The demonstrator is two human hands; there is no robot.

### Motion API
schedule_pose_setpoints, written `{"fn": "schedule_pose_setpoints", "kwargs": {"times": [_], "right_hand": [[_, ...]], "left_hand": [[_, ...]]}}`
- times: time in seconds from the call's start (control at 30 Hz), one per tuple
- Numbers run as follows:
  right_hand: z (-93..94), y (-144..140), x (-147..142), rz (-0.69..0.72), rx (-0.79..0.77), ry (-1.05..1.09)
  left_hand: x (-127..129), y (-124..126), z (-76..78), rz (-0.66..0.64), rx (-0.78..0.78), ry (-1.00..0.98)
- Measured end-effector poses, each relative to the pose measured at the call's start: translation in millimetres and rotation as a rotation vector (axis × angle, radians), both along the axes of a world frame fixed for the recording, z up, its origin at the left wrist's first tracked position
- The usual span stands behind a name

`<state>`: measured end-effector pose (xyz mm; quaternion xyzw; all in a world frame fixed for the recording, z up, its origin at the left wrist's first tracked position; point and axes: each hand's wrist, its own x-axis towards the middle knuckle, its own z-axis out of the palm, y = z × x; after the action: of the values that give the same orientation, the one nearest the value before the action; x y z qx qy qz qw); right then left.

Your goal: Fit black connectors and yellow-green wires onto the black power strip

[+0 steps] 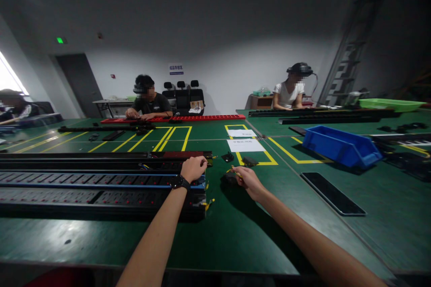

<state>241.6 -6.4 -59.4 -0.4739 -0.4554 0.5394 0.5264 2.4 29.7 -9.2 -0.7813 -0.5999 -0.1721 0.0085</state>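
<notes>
My left hand, with a black watch on its wrist, is curled over the right ends of long power strips lying side by side. Its fingers are closed; whatever is inside them is hidden. Short yellow wires stick out from the end of the nearest strip. To the right of the strip ends, my right hand pinches a thin yellow wire. A dark black part shows beside and below these fingertips; I cannot tell whether the hand touches it.
Small black parts and paper sheets lie beyond my hands. To the right are a phone and a blue bin. Across the green table, a person works by a red slotted rail; another person sits farther right.
</notes>
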Motion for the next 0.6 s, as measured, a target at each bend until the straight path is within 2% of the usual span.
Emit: {"fn": "schedule_pose_setpoints", "kwargs": {"times": [0.6], "right_hand": [[-2.8, 2.4, 0.8, 0.012, -0.002, -0.035]], "left_hand": [[0.6, 0.3, 0.4, 0.002, -0.021, 0.000]]}}
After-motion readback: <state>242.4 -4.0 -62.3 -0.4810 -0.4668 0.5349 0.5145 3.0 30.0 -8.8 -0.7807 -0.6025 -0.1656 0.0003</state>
